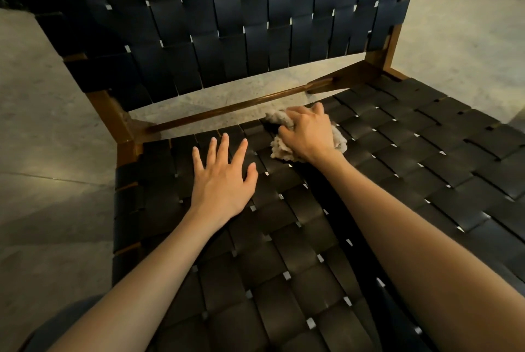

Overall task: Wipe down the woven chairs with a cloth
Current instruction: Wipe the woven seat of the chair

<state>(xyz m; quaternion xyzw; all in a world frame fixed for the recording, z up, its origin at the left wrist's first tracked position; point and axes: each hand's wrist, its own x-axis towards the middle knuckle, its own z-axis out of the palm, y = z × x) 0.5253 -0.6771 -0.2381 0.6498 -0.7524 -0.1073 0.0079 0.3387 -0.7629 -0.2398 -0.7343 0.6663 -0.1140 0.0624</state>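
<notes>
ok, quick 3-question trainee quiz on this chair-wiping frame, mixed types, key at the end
1. True or false: the left hand holds the cloth.
2. On which part of the woven seat does the right hand press the cloth? A) the front edge B) near the rear edge C) the far right corner
3. Fill in: the left hand lies flat, fingers spread, on the ____.

Key
1. False: the right hand grips it.
2. B
3. seat
</notes>
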